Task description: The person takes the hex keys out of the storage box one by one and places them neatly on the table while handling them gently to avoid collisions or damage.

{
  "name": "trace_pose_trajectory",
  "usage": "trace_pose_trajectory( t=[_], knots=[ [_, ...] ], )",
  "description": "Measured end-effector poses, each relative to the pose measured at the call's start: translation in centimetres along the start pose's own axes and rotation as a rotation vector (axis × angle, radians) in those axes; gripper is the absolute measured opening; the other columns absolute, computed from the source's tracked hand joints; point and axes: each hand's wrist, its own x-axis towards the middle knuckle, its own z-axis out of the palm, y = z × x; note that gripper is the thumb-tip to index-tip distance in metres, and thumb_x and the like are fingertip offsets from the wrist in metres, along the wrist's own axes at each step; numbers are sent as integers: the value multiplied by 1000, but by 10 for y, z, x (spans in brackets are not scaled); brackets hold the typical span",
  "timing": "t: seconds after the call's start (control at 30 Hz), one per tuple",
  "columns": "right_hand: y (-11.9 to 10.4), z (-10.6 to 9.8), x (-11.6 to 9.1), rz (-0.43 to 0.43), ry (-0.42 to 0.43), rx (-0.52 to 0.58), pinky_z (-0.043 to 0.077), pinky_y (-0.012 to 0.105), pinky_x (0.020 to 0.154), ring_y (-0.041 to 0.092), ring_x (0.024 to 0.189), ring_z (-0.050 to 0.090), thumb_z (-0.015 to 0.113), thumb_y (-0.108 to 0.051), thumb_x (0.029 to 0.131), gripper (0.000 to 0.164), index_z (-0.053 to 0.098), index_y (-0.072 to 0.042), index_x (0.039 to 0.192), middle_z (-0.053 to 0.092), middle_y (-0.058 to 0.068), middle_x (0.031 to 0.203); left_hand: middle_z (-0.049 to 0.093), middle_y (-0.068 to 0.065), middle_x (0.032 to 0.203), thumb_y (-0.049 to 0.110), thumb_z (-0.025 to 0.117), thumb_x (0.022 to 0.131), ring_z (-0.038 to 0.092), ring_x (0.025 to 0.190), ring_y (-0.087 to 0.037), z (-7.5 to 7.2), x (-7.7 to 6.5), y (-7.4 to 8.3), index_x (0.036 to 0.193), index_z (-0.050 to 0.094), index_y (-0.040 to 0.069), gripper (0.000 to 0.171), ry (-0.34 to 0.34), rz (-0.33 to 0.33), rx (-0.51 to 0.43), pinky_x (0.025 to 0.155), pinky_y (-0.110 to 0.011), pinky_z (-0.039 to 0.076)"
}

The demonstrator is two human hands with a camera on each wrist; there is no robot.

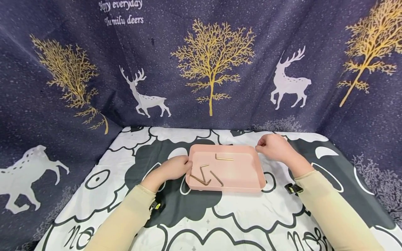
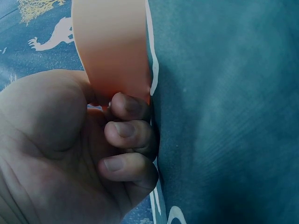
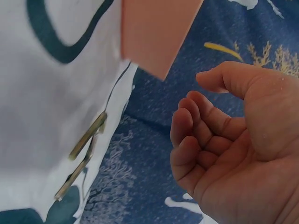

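Observation:
A shallow pink tray (image 1: 235, 174) lies on the patterned cloth, with several L-shaped hex keys in it. One hex key (image 1: 224, 159) is near its back wall; another hex key (image 1: 217, 179) lies nearer the front, and others are at the left. My left hand (image 1: 174, 167) grips the tray's left wall, fingers curled under it in the left wrist view. By the back right corner is my right hand (image 1: 276, 148), its fingers loosely bent and holding nothing in the right wrist view. Brass-coloured hex keys (image 3: 81, 156) lie on the cloth there, not visible in the head view.
A black-and-white cartoon cloth (image 1: 251, 212) covers the table. Dark blue fabric (image 1: 188, 122) with deer and trees hangs behind it and at both sides.

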Motion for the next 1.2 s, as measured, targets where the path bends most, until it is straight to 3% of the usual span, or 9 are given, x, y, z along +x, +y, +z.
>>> trace_pose_trajectory(
  t=[0.47,0.73,0.83,1.03,1.07,1.2],
  knots=[
    [-32,6,-3,-74,24,38,50,38,67,13,61,55,70,-14,93,10,79,-11,90,67,-6,72,57,-2,76,21,46,114,53,66,-19,0,1,-1,80,61,15,38,12,4,8,67,-38,45],
    [-45,13,-6,-101,10,46,50,39,69,12,61,54,71,-13,92,7,78,-11,90,65,-6,72,57,7,75,38,41,113,54,66,-13,34,32,-55,80,61,25,40,73,59,58,64,-35,46],
    [-49,16,-6,-102,-7,56,51,39,71,12,62,55,72,-13,93,7,78,-10,92,67,-6,75,59,7,76,38,41,114,56,67,-14,36,35,-57,80,62,26,42,75,61,68,65,-36,47],
    [-60,20,-8,-114,-13,67,53,41,74,12,65,57,74,-13,93,4,77,-10,93,68,-6,76,59,4,77,32,43,113,56,69,-17,20,20,-33,81,62,22,39,55,60,37,67,-39,48],
    [-62,20,-9,-117,-11,64,54,41,74,12,66,57,75,-13,93,4,77,-10,93,68,-6,77,57,3,77,32,42,113,54,69,-18,19,17,-32,81,61,21,38,66,83,33,66,-38,46],
    [-67,24,-10,-137,-13,57,52,40,73,11,66,56,75,-13,93,3,76,-10,92,66,-6,77,58,-1,78,26,43,113,56,71,-21,6,6,-14,81,61,17,37,37,61,5,70,-41,48]
  ],
)
